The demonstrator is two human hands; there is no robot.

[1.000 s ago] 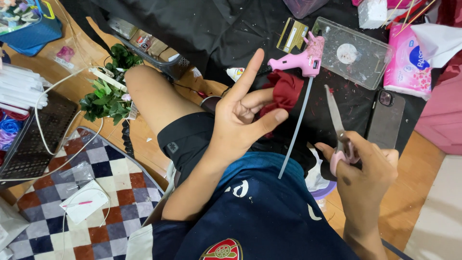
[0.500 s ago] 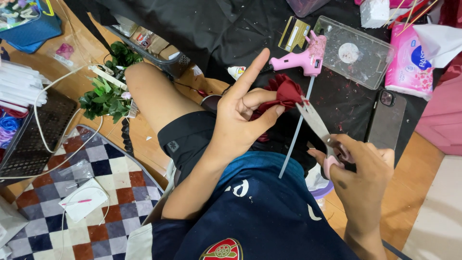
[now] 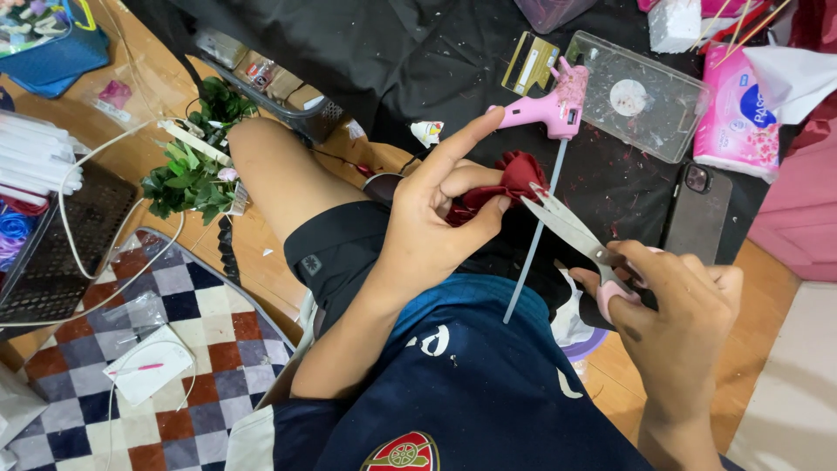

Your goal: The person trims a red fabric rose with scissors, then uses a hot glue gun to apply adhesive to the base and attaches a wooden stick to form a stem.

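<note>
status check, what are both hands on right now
Left hand pinching red fabric flower, index finger out. Right hand gripping scissors, blades at flower's edge. Pink glue gun just beyond.

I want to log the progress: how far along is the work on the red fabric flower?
Done: red fabric flower is already gathered into folds. In hand: left hand pinches it while right hand brings the scissors tips to its edge. Left: the cut is not made yet; pink glue gun lies unused.

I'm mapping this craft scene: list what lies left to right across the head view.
White tubes → green leafy sprig → left hand holding red fabric flower → scissors → right hand → pink tissue pack.
</note>
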